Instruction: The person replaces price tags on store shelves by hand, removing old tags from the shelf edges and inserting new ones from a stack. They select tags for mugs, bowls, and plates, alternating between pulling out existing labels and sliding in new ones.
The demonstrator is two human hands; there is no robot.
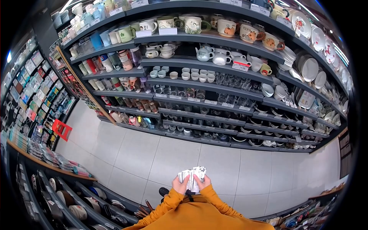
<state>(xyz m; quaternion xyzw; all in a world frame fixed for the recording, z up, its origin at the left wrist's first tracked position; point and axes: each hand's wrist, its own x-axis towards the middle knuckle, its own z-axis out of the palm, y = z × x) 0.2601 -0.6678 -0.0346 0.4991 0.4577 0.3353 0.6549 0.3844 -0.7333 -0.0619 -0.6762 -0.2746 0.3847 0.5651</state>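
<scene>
Low in the head view, in front of my body, a fanned bunch of white printed paper labels (193,184) is held in both hands. My left hand (179,186) is closed on the left side of the bunch, with the thumb lying on top. On the right side my right hand (204,181) grips it the same way. The slips overlap, and their black print is too small to read. Both hands are apart from the shelves.
A long shelf unit ahead carries mugs (193,25), teapots (205,54), small bowls (186,76) and plates (309,69), with price tags (240,66) along its edges. A red step stool (62,130) stands at left on the tiled floor (184,155). Cookware (78,212) fills the lower-left shelves.
</scene>
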